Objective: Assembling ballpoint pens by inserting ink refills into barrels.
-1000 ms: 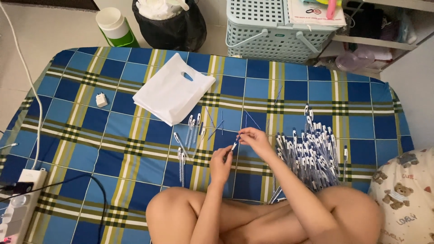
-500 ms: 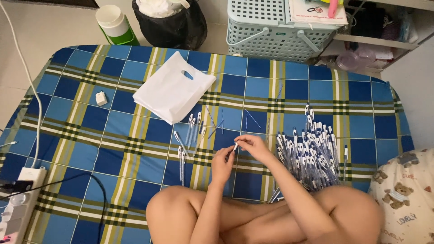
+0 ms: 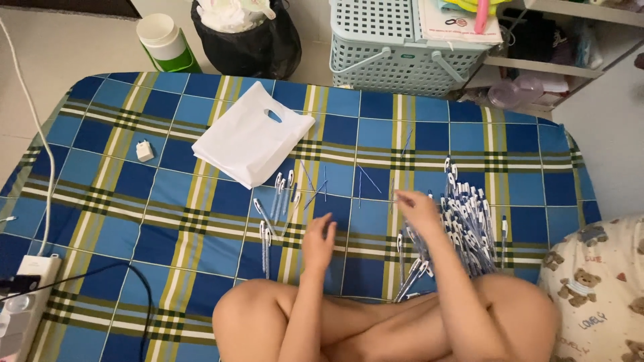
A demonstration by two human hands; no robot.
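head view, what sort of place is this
Likely a room in a home, with the person seated cross-legged on a blue and yellow plaid mattress cover. A pale green plastic laundry basket, a teddy-bear print pillow and a lined black waste bin suggest a bedroom.

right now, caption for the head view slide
Seated person's left hand and right hand over blue-and-white plastic pens on blue checked sheet.

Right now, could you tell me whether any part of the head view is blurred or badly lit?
In the head view, the left hand and right hand are smeared by motion blur; the plaid sheet, white plastic bag and pile of pens are sharp; lighting is even, soft, without glare.
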